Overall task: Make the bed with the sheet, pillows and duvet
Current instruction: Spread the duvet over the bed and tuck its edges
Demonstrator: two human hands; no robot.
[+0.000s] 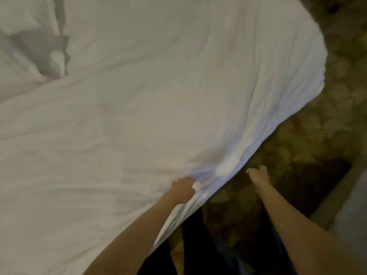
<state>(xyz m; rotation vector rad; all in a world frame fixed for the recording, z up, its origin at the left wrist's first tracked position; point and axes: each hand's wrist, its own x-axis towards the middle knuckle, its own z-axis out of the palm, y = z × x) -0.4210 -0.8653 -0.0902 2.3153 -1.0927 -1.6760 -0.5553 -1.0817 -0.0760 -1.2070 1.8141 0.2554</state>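
While we lean in from the side, our left grip is clamped on the near edge of the white sheet, fingers curled round a bunch of cloth, with creases fanning out from it. Our right grip hangs just beside that edge, over the patterned carpet. It holds nothing, and its blurred fingers look loose and apart. The sheet lies spread wide across the bed, its far right corner drooping toward the carpet. Rumpled white bedding is heaped at the far left; whether pillow or duvet, we cannot tell.
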